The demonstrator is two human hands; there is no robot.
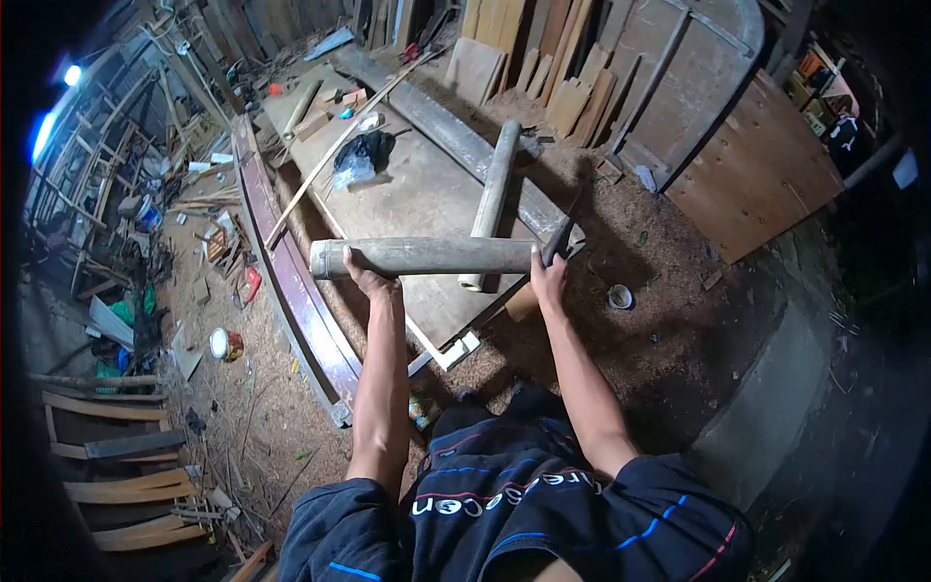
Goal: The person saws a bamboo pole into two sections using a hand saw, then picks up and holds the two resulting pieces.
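A thick grey-green bamboo section (436,256) lies level across both my hands, over the near part of a worn board tabletop (412,199). My left hand (372,281) grips it close to its left, cut end, thumb on top. At the right end, my right hand (549,275) is closed around the bamboo together with a dark machete-like blade (559,239) that points up and away. Behind, a second bamboo length (497,179) rests slantwise on the table, its near end passing under the held piece. My right fingers are partly hidden.
On the table are a black plastic bag (367,153) and a long thin wooden strip (335,155). A purple beam (291,262) runs along its left side. A paint bucket (225,344) and a bowl (621,296) sit on the shaving-covered floor. Planks (582,97) lean behind.
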